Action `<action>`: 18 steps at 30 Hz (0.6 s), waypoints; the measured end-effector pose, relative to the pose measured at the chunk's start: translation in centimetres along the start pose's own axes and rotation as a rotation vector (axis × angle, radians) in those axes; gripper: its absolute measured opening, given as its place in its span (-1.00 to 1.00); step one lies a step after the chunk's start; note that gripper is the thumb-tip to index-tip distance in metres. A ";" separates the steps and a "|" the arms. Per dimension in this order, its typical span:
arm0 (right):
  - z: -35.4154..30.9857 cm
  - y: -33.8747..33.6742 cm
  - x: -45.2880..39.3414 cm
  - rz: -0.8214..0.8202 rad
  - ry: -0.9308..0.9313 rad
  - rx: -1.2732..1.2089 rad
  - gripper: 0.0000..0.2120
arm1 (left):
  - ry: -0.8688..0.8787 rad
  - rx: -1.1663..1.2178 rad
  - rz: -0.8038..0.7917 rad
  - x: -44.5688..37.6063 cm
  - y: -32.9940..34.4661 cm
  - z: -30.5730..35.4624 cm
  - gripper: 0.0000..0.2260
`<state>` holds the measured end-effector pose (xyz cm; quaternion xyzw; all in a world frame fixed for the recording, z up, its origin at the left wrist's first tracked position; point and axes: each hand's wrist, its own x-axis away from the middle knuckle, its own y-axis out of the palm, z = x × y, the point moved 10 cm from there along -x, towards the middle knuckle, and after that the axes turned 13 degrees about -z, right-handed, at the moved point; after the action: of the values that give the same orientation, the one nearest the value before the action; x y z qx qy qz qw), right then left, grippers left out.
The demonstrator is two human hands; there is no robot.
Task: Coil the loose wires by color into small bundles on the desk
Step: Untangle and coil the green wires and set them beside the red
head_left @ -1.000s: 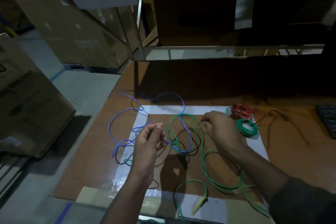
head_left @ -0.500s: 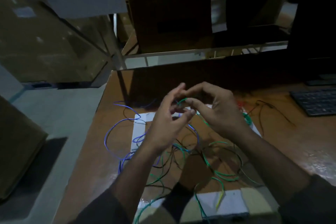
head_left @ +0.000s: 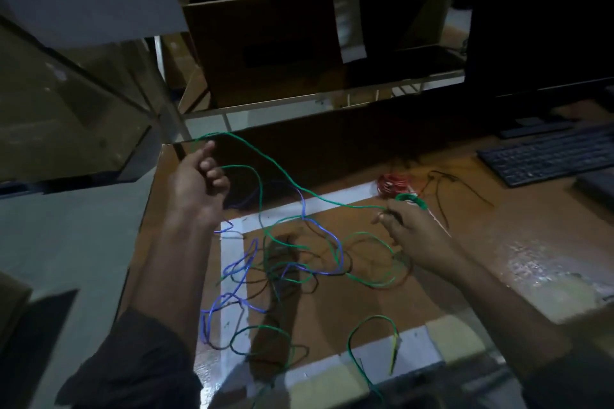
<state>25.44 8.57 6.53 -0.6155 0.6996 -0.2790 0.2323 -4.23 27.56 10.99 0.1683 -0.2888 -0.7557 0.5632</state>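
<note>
A thin green wire [head_left: 282,173] is held stretched in the air between both hands, above a loose tangle of green, blue [head_left: 232,279] and black strands spread on the brown bench [head_left: 498,236]. The strands are slim, glossy and looped in irregular curves across a white taped rectangle [head_left: 232,262]. Two finished coils are seen at the far right of the tape: a red coil [head_left: 393,183] and, just beside it, a green coil [head_left: 412,199]. The left hand [head_left: 199,183] is raised, fist curled closed on the wire's far loop, thumb upward. The right hand [head_left: 408,229] is held lower, near the green coil, fingers pinched narrowly on the wire's other end. Dark sleeves are seen on both forearms. A black keyboard [head_left: 548,153] lies at the right.
</note>
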 end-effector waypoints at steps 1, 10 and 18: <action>0.1 -0.5 0.1 0.045 -0.001 -0.039 -0.80 | 0.001 -0.034 0.034 0.0 -0.7 -0.1 -0.85; -9.7 -2.5 -1.6 -0.006 -0.179 -1.165 -0.70 | 0.048 -0.775 -0.081 5.0 4.1 -5.5 -0.42; -12.4 1.7 -5.0 -0.192 -0.137 -1.617 -0.68 | -0.007 -0.634 -0.496 11.2 11.3 -10.5 -0.70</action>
<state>16.58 14.92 14.44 -0.6657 0.6133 0.3314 -0.2662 6.91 12.09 10.69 0.0483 0.0060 -0.9210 0.3865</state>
